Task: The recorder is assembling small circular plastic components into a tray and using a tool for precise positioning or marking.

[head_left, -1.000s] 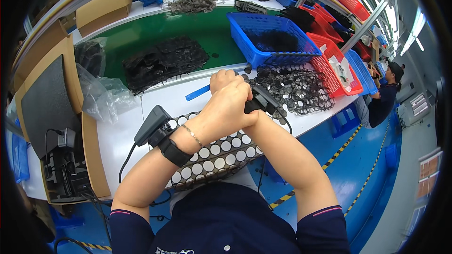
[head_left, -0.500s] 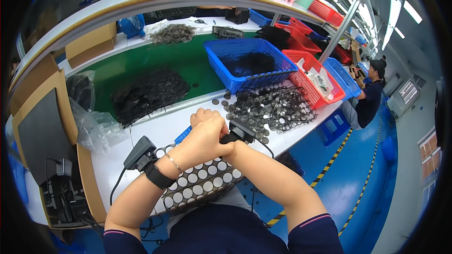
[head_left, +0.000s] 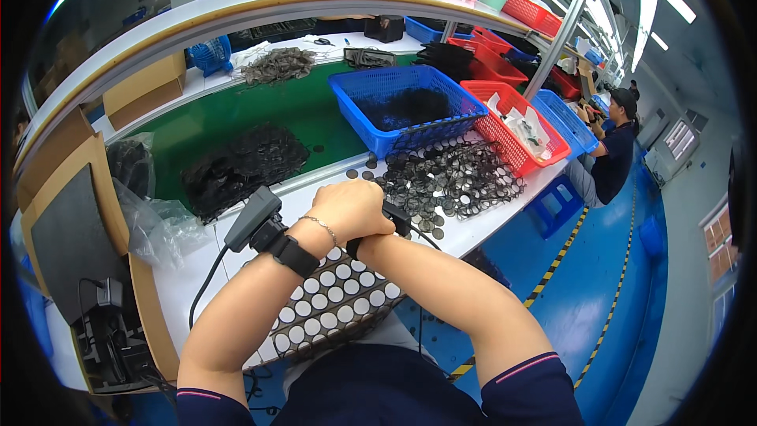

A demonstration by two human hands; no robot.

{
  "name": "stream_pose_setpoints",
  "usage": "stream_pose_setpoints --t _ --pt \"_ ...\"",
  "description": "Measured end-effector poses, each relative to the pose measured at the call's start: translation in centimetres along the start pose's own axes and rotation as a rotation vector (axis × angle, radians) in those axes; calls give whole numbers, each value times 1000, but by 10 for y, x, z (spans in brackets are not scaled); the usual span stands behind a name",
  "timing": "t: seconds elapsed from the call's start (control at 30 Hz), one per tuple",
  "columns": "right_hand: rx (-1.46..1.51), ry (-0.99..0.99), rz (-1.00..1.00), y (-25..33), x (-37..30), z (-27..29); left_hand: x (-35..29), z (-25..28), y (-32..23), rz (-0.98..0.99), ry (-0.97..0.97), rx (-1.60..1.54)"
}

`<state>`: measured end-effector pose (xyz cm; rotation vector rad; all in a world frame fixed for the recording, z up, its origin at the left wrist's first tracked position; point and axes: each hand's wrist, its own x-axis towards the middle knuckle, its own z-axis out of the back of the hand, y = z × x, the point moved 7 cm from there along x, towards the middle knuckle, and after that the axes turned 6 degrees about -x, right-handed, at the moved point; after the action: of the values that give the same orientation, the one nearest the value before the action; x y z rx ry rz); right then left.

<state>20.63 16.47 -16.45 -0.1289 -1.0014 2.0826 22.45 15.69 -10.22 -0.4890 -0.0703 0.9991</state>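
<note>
Half hides boxy black wrist device (head_left: 397,218) behind gripping left hand (head_left: 352,210), perhaps for steadying; cannot tell hidden right hand's state.

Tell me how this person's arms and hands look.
Short navy sleeves with pink trim. The left wrist wears a black strap, thin bracelet and dark grey box with a black cable; the right wrist, a black band, dark box and cable. The left hand is ungloved; the right hand is mostly hidden.
</note>
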Motion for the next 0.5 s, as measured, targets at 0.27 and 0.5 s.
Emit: stream_pose_setpoints --t 0.27,0.5 --pt "12 7 0 0 2 -3 -9 -14 9 -147 -448 -257" --pt "-24 17 -4 -8 4 -8 -18 -15 10 -169 -592 -321"
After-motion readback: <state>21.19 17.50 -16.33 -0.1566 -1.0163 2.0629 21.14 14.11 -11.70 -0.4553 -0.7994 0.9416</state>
